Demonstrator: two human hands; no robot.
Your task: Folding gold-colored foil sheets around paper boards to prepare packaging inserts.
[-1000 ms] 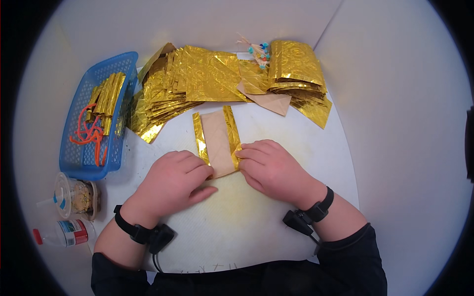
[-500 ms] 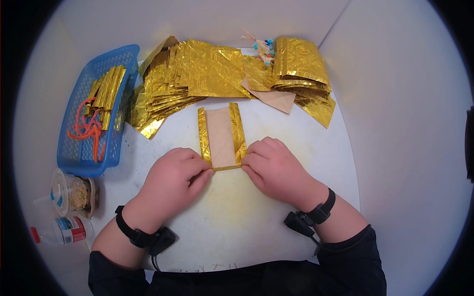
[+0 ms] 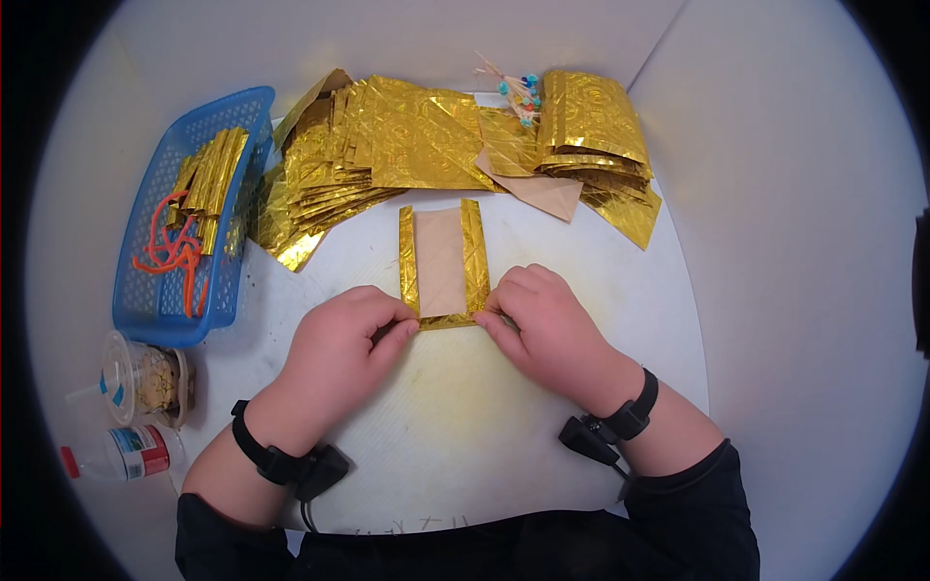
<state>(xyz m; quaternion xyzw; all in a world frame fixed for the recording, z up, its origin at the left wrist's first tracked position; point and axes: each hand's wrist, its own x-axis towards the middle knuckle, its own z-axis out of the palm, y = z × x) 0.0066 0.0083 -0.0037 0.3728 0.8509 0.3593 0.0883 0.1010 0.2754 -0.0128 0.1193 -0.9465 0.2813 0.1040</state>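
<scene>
A sheet of gold foil paper (image 3: 441,261) lies brown side up on the white table in front of me. Its left and right edges are turned in as gold strips, and a narrower gold strip is folded up along the near edge. My left hand (image 3: 354,334) pinches the near left corner between thumb and fingers. At the near right corner, my right hand (image 3: 533,315) pinches the same fold. The fingertips cover both corners.
Gold foil sheets (image 3: 417,140) are piled along the back, with a thicker folded stack (image 3: 591,121) and bead-tipped sticks (image 3: 523,97) at right. On the left stand a blue basket (image 3: 221,281) holding gold strips and orange cords, a lidded plastic cup (image 3: 145,378) and a bottle (image 3: 126,453).
The near-edge fold now shows as a wider gold band lying over the brown side. Sheet and both hands have shifted slightly, the sheet a little to the right.
</scene>
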